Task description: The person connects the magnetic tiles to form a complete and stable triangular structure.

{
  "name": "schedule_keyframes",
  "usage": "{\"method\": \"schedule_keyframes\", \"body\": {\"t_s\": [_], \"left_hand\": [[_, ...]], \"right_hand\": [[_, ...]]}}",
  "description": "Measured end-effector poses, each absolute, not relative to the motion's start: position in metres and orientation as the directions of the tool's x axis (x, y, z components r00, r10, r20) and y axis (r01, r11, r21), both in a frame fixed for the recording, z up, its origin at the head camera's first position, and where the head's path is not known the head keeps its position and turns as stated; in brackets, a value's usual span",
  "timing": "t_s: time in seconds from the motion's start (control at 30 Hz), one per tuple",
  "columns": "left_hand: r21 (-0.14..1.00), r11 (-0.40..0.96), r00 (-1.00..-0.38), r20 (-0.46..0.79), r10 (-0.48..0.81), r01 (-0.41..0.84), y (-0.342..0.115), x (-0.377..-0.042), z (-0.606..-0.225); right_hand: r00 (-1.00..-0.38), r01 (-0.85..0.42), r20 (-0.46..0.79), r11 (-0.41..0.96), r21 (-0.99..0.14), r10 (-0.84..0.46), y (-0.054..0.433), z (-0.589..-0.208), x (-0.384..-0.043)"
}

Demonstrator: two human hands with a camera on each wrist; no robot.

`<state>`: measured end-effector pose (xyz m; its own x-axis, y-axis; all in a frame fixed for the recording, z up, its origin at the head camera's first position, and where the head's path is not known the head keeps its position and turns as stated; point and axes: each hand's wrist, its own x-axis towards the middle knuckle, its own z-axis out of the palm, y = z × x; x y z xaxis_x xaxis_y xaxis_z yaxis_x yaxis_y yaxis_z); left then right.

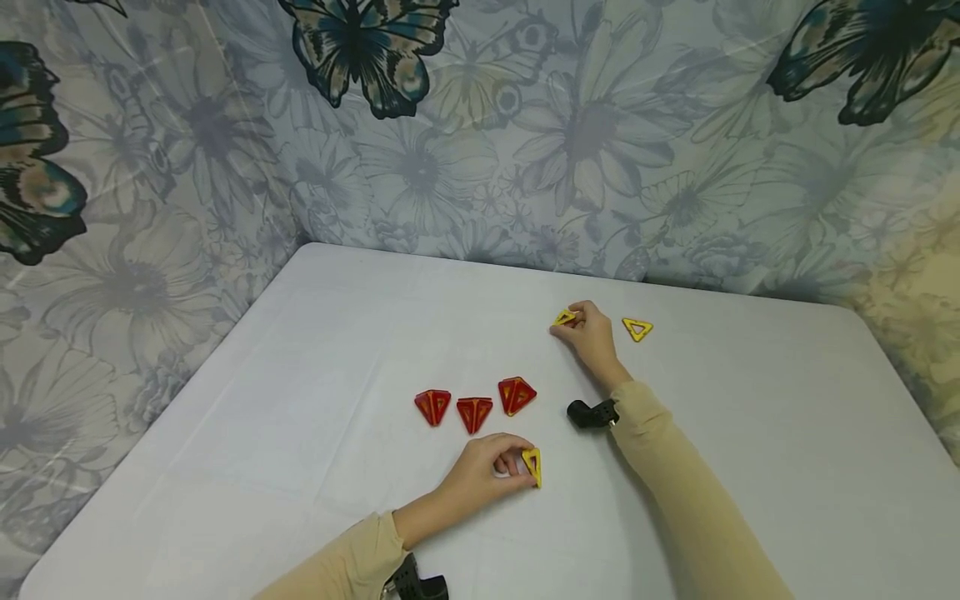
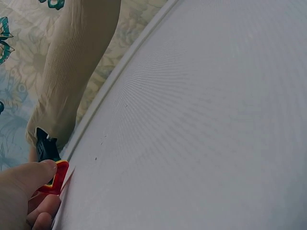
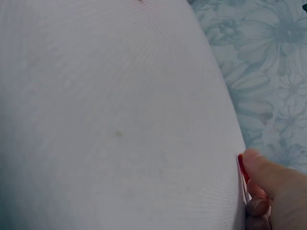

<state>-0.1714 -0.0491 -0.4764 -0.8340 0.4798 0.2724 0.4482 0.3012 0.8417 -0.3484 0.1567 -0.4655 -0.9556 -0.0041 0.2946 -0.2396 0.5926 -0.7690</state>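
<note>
My left hand [image 1: 480,472] pinches a hollow triangle tile [image 1: 539,469] between thumb and fingers, holding it on edge near the table's middle. That tile looks yellow in the head view and red with a yellow rim in the left wrist view [image 2: 61,175]. Farther back, my right hand [image 1: 592,337] pinches another triangle tile [image 1: 562,317], of which only a red sliver [image 3: 242,167] shows in the right wrist view. A loose yellow triangle tile [image 1: 637,322] lies flat just right of this hand. Beyond the left hand stand three red pyramid-like pieces [image 1: 432,407], [image 1: 474,413], [image 1: 517,395].
A white-covered table [image 1: 247,400] carries all the pieces. Its back and left edges meet a flower and butterfly patterned cloth [image 1: 450,167]. Black wrist cameras [image 1: 592,414] are worn on both forearms, over tan sleeves.
</note>
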Motion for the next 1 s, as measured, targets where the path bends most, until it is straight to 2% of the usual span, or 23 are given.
{"method": "schedule_keyframes", "body": {"t_s": [0.67,1.0], "left_hand": [[0.835,0.288,-0.821,0.291,0.492,0.468,-0.048,-0.171,-0.475],[0.826,0.293,-0.818,0.305,0.488,0.482,-0.049,-0.172,-0.477]], "right_hand": [[-0.982,-0.16,0.19,0.556,-0.815,-0.005,0.166,-0.462,-0.347],[-0.982,-0.184,0.182,0.538,-0.823,-0.057,0.173,-0.463,-0.332]]}}
